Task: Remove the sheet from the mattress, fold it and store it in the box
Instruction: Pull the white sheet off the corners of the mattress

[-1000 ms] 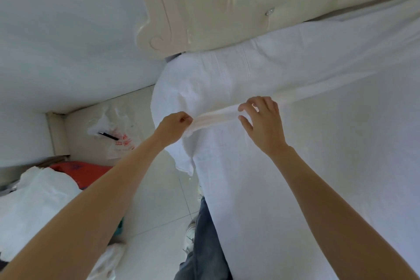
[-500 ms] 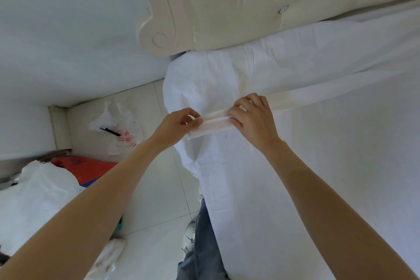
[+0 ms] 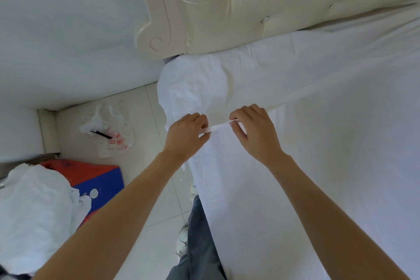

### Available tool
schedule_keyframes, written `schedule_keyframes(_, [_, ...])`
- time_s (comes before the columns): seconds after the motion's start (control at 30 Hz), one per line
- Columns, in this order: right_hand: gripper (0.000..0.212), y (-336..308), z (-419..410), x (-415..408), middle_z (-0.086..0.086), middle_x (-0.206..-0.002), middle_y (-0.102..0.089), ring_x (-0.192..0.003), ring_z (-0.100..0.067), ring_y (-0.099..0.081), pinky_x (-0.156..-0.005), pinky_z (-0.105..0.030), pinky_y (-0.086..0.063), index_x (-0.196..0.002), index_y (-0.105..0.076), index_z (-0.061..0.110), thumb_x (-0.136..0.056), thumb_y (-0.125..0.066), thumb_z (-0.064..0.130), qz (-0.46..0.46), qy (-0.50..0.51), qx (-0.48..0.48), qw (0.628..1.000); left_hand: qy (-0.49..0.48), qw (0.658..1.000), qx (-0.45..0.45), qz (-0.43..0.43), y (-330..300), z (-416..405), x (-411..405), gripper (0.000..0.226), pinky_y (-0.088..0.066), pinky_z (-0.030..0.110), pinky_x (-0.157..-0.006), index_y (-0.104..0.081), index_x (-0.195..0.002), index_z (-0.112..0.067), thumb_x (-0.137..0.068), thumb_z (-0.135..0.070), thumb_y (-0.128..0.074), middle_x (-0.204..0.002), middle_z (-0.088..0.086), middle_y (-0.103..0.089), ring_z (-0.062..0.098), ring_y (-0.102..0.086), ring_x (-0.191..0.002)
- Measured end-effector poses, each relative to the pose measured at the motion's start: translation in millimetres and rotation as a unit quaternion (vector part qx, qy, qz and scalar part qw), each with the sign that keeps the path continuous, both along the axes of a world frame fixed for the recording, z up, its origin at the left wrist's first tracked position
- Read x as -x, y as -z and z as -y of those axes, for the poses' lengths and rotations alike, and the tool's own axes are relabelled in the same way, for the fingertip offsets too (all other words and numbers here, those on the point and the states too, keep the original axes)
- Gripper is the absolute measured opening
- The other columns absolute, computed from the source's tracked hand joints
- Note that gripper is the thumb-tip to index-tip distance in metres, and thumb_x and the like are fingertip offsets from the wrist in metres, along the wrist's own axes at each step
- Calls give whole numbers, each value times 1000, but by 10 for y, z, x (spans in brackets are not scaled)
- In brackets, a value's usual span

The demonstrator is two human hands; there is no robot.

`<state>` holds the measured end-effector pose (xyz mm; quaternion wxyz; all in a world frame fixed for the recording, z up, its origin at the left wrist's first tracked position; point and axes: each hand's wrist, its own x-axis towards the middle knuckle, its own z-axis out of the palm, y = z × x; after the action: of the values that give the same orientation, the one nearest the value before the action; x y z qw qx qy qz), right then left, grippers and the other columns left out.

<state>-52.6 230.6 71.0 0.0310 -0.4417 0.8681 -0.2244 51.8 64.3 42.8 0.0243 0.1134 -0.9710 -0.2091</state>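
Pinched between both hands, a raised ridge of the sheet (image 3: pixel 318 143) is being held taut near the top-left corner of the mattress (image 3: pixel 181 79): the left hand (image 3: pixel 187 135) is gripping one end w/ thumb and curled fingers, the right hand (image 3: pixel 252 129) is pinching the other end, close beside it. The sheet is being kept spread over the mattress, not yet lifted off, so the task is judged to be at its start. The ridge's long axis is running from the grip up and to the right across the bed, toward the headboard (image 3: pixel 261 7) side; the corner to be freed is lying just beyond and to the left of the hands, w/ the left hand nearer to it. A pull back toward the body is prob. what is being called for next. Beside the bed, on the tiled floor (image 3: pixel 141 188), a plastic bag (image 3: pixel 109 134), a red-and-blue box (image 3: pixel 97 179) and a heap of white cloth (image 3: pixel 34 207) are being seen.
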Motion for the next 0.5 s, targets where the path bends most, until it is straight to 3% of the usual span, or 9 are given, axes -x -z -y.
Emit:
schedule_keyframes(0.1, [13,-1,-255,-212,0,-75,-59,-80,-22,-52,-87,-28,-36,-84,-58,11,-91,-47,16,-12,9,-13,1000,-48,997,45,49,47,117,-401,17,-30,23,-44,-58,-65,-8,-67,3,-70,-75,5,-60,23,-53,-61])
schedule_keyframes(0.27, [6,-79,-755,-676,0,-91,-60,-93,-23,-51,-84,-29,-36,-84,-58,12,-86,-53,11,-23,55,-38,997,-97,995,13,13,-180,203,-1173,19,-43,29,-48,-60,-81,-6,-74,12,-57,-96,11,-57,26,-56,-75])
schedule_keyframes(0.37, [8,-194,-1056,-926,3,-97,-62,-102,-21,-45,-86,-33,-29,-81,-60,16,-82,-62,8,-63,101,-72,990,-69,995,-62,-24,-397,85,-1553,16,-44,23,-54,-65,-88,-9,-84,4,-56,-93,4,-62,18,-58,-69])
schedule_keyframes(0.43, [8,-279,-1247,-1136,2,-91,-64,-105,-22,-47,-86,-34,-28,-82,-60,15,-82,-63,8,-67,119,-84,987,-46,995,-84,-11,-501,-110,-1766,14,-46,26,-56,-63,-90,-12,-88,-2,-54,-89,-1,-64,16,-58,-69])
schedule_keyframes(0.5, [8,-345,-1419,-1314,-1,-84,-64,-96,-25,-55,-93,-34,-30,-83,-58,12,-84,-59,5,-39,126,-79,988,-58,992,-115,13,-580,-334,-1922,12,-45,30,-58,-59,-91,-12,-92,-6,-49,-80,-2,-62,17,-56,-66])
